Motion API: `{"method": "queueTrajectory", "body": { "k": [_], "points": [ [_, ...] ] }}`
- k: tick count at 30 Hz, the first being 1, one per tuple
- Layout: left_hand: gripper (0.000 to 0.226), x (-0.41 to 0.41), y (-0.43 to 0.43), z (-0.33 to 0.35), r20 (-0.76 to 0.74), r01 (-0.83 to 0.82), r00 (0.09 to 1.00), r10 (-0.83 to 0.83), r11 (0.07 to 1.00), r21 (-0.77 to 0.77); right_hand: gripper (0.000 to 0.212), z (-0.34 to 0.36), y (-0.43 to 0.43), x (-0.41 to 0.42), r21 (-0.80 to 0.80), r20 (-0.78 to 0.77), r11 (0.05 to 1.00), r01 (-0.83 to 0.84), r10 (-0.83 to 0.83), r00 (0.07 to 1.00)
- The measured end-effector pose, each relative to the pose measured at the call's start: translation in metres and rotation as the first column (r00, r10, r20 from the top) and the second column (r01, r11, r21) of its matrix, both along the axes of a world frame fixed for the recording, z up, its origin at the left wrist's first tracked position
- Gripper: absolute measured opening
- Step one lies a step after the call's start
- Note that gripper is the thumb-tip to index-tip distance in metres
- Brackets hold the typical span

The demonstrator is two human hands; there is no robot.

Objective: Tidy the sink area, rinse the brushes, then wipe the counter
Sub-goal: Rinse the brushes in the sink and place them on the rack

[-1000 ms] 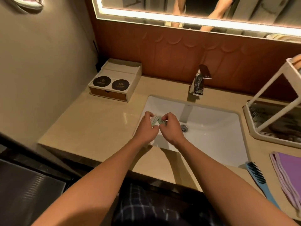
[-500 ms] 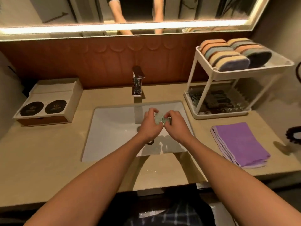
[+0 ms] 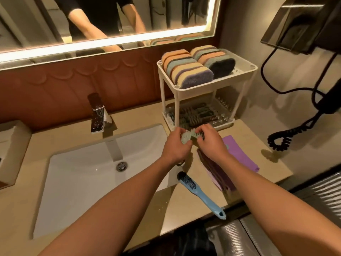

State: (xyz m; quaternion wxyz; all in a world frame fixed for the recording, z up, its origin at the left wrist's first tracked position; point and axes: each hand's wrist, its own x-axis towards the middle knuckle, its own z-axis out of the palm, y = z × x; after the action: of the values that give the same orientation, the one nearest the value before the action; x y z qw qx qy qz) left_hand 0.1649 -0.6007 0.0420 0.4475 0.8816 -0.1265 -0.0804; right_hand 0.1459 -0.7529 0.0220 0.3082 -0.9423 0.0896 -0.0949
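Head view: I record the left hand (image 3: 176, 146) and right hand (image 3: 210, 143) holding a small pale-green plastic bristle brush (image 3: 190, 138) just in front of the white two-tier plastic rack (image 3: 177, 87), fingers curled round its two ends. I judge it light, stiff-backed and possibly slippery, best gripped by the body edges, clear of the bristles.

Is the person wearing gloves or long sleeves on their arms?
No. The left hand and right hand are bare, with no gloves, watch or bracelet showing, and the forearms are uncovered. The mirror reflects a dark sleeve ending around the elbow.
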Motion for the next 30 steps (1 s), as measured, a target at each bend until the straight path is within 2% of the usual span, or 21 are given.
{"method": "queueTrajectory", "body": {
  "k": [3, 7, 12, 15, 19, 24, 26, 30],
  "points": [
    [0.039, -0.004, -0.025, -0.004, -0.071, -0.072, 0.995, 0.069, 0.997, -0.039, 0.025, 0.003, -0.016, 0.008, -0.025, -0.003, 0.999, 0.023, -0.023, 1.0],
    [0.041, 0.0, -0.054, -0.013, -0.021, -0.078, 0.997, 0.078, 0.997, -0.011, 0.029, 0.006, -0.043, 0.019, -0.077, -0.013, 0.997, -0.015, 0.014, 1.0],
    [0.039, 0.021, -0.073, -0.006, -0.005, -0.199, 0.98, 0.199, 0.979, -0.047, 0.029, 0.002, -0.051, 0.042, -0.107, 0.016, 0.994, -0.005, 0.007, 1.0],
    [0.034, 0.039, -0.083, -0.003, -0.049, -0.234, 0.971, 0.233, 0.972, -0.014, 0.029, -0.006, -0.05, 0.057, -0.142, -0.014, 0.99, 0.006, -0.008, 1.0],
    [0.015, 0.06, -0.089, -0.015, -0.076, -0.223, 0.971, 0.226, 0.974, 0.042, 0.029, -0.013, -0.05, 0.072, -0.184, -0.091, 0.983, 0.005, -0.023, 0.996],
    [0.014, 0.062, -0.088, -0.03, -0.084, -0.213, 0.973, 0.215, 0.977, 0.033, 0.056, -0.014, -0.056, 0.086, -0.101, -0.133, 0.993, -0.067, 0.054, 0.99],
    [0.002, 0.061, -0.084, -0.03, -0.076, -0.205, 0.976, 0.206, 0.979, 0.015, 0.058, -0.014, -0.058, 0.09, -0.069, -0.13, 0.994, -0.079, 0.07, 0.989],
    [0.009, 0.06, -0.078, -0.03, -0.053, -0.197, 0.979, 0.196, 0.98, -0.011, 0.061, -0.019, -0.058, 0.093, -0.062, -0.093, 0.991, -0.12, 0.114, 0.989]
  ]
}}
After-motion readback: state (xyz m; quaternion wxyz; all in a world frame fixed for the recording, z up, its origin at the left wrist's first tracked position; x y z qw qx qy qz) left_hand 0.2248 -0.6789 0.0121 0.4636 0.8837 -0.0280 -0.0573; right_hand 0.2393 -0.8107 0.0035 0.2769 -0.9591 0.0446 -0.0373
